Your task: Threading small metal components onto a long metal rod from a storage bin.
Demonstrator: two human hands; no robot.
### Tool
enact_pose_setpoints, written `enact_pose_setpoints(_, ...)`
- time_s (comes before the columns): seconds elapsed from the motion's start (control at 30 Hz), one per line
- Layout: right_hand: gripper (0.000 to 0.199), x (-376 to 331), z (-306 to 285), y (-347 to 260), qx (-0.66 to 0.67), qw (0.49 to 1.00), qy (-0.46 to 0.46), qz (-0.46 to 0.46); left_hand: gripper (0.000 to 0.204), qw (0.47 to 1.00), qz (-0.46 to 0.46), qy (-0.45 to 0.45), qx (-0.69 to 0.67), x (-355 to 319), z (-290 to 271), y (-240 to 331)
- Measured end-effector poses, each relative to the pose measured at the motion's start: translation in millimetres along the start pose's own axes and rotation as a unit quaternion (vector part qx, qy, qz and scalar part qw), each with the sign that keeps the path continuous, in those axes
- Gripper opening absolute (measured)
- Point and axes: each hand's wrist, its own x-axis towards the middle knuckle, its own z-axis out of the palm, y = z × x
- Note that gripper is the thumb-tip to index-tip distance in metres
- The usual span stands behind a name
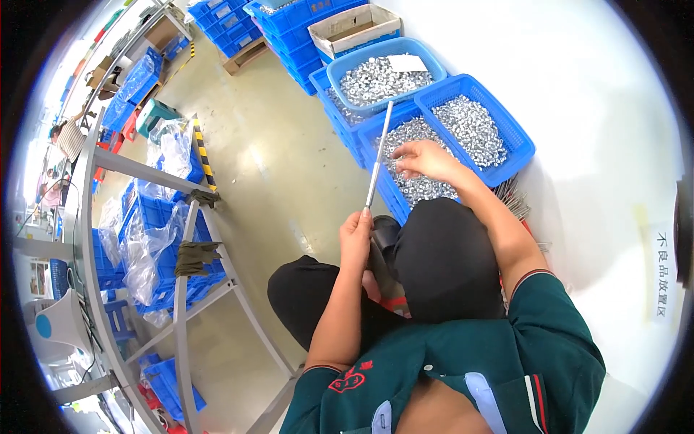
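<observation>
Out beyond both hands, the pale floor (289, 166) spreads wide, with a grey metal rack (181, 289) well off to the left hand's side, loaded with blue crates under clear plastic wrap. Ahead of the right hand sits a cluster of blue baskets: the round-cornered tub (426, 54) farthest out, heaped with small silvery metal parts, then the mesh-sided basket (517, 137) just right of the right hand, also full of shiny pieces. A cardboard box (347, 29) stands beyond the tub, stacked blue bins behind it.

Directly under the right hand is the nearest basket (387, 184), packed with the same small silver parts (423, 184). The right hand (426, 159) is down on that pile, fingers curled and pinching among the pieces; whether it actually has one pinched, I cannot tell.

Now the left hand (356, 235), closer to the body, above the black-trousered knees: it is closed in a fist around the lower end of a long thin metal rod (378, 155). The rod stands nearly upright, leaning slightly away, its top end reaching up over the near basket's rim, just left of the right hand.

Just right of the right forearm, a bundle of thin metal rods (515, 199) lies on the white surface.
</observation>
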Motion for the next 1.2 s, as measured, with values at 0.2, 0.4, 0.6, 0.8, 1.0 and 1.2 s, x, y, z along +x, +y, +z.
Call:
enact_pose_setpoints(0.2, 0.032, 3, -28, 5, 0.182, 0.979, 0.087, 0.043, 0.034, 0.998, 0.024, 0.002, 0.050, 0, -6, -3)
enact_pose_setpoints(0.4, 0.030, 14, -39, 3, 0.430, 0.894, 0.096, 0.081, 0.032, 0.985, 0.036, 0.002, 0.171, -2, -11, -11)
enact_pose_setpoints(0.6, 0.033, 7, -46, 6, 0.378, 0.923, 0.056, 0.042, 0.034, 0.978, 0.054, 0.016, 0.202, -8, -9, -8)
enact_pose_setpoints(0.8, 0.030, 4, -39, -4, 0.124, 0.988, 0.093, 0.013, 0.033, 0.978, 0.043, 0.022, 0.203, -4, -15, -16)
enact_pose_setpoints(1.0, 0.029, 6, -45, -16, -0.027, 0.992, 0.101, -0.067, 0.034, 0.973, 0.062, 0.007, 0.223, -4, -22, -3)
enact_pose_setpoints(1.2, 0.029, 6, -40, -21, -0.082, 0.991, 0.085, -0.069, 0.033, 0.961, 0.094, 0.013, 0.261, -13, -20, 17)
